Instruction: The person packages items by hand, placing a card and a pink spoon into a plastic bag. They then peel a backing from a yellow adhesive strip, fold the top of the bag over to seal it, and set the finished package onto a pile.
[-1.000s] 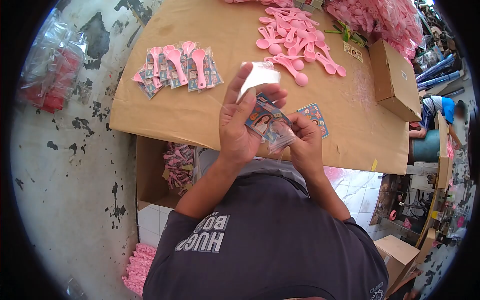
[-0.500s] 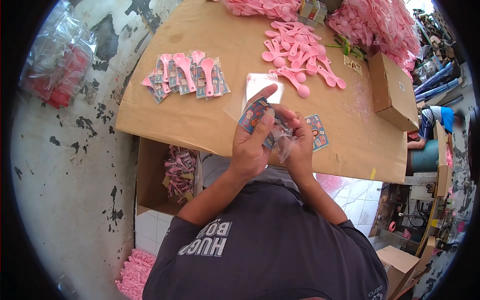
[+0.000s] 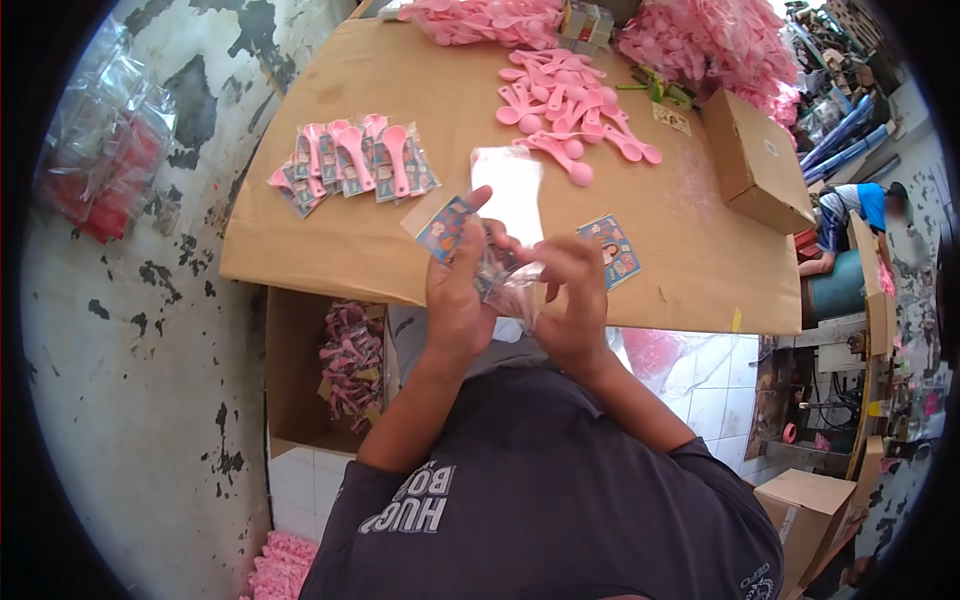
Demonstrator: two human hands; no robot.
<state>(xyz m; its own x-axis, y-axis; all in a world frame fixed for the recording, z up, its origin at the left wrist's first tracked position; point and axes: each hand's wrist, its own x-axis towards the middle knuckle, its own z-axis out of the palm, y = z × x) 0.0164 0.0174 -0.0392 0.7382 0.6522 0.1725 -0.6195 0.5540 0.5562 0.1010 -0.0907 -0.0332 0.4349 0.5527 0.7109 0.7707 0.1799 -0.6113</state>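
My left hand [image 3: 460, 295] is closed around a blue printed card [image 3: 442, 228] in a clear plastic bag [image 3: 515, 298]; the thumb presses on the card. My right hand [image 3: 577, 305] is beside it, fingers bent and slightly blurred, at the bag's crumpled end. Part of the bag is hidden between the hands. Just beyond them lies a stack of clear bags [image 3: 508, 190]. Another printed card [image 3: 612, 250] rests flat on the table, to the right of my right hand. Bagged pink spoons with cards [image 3: 352, 160] lie to the left.
Loose pink measuring spoons [image 3: 570, 100] are heaped on the cardboard-covered table [image 3: 400, 240]. Large bags of pink spoons [image 3: 700, 45] and a cardboard box [image 3: 755, 160] stand behind and right. An open box of packed spoons [image 3: 350, 365] sits below left. A person [image 3: 865, 210] is farther right.
My hands have shifted slightly left and toward me in the view, along with the card and bag. The right hand's fingers have lifted and spread a little.
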